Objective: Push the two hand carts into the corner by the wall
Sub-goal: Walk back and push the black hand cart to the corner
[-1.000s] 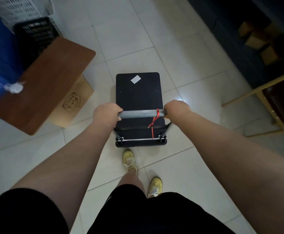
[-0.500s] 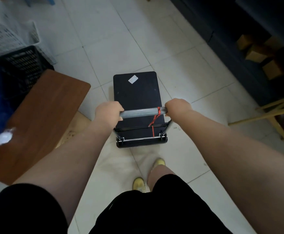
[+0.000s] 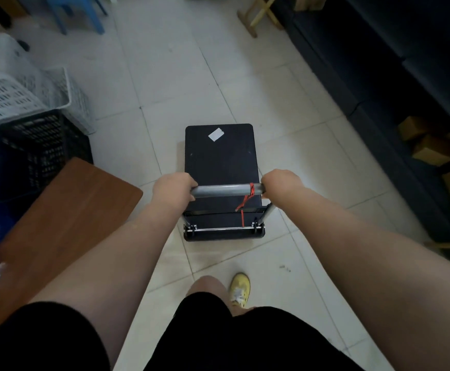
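On the tiled floor (image 3: 165,84), mid-aisle: one black hand cart (image 3: 220,159), deck bare except a small white sticker (image 3: 216,134). Left hand (image 3: 174,187) wrapped closed around the left end of the grey handle bar (image 3: 224,190), right hand (image 3: 280,180) closed around the right end. Red cord (image 3: 246,202) tied on the bar near the right hand, hanging down toward the deck.

Step in hand, my read: wheeling the first cart toward the corner. Second cart not in view. No wall corner visible either, so can't tell how far is left.

Obstacles: wooden surface (image 3: 66,218) close on the left, black crate (image 3: 42,151) and white baskets (image 3: 12,84) beyond it. Dark sofa (image 3: 379,84) runs along the right. Blue stool (image 3: 76,12) and wooden stool legs (image 3: 258,14) up ahead, either side of the lane.

Next move calls for: even push on both ends of the bar to track straight, hold the centre of the lane, steer between the two stools. Risk: clipping the crate or sofa base if the cart yaws.
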### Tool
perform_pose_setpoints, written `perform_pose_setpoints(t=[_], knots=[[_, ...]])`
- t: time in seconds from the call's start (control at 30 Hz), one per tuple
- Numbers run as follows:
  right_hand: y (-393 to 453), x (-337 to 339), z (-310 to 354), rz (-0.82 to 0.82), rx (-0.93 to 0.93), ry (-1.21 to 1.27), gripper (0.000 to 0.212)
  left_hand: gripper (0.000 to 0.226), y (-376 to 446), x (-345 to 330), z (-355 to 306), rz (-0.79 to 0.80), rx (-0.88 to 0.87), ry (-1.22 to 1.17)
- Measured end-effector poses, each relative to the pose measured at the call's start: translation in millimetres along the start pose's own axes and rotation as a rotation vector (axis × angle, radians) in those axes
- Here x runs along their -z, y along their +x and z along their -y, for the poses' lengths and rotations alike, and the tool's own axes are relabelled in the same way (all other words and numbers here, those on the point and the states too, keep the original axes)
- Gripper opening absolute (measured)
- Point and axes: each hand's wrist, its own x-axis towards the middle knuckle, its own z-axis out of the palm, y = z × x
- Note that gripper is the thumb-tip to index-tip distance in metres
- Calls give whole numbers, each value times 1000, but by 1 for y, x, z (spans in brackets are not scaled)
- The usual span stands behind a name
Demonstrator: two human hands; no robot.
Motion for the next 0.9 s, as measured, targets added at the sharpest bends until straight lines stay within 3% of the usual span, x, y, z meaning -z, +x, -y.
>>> perform_pose_setpoints(t=[0.17, 0.9], knots=[[78, 58, -18, 1, -7, 3, 22, 19, 75, 49, 9, -65, -6, -11], [407, 312, -69, 10, -11, 44, 24, 20, 412, 286, 73, -21, 16, 4]])
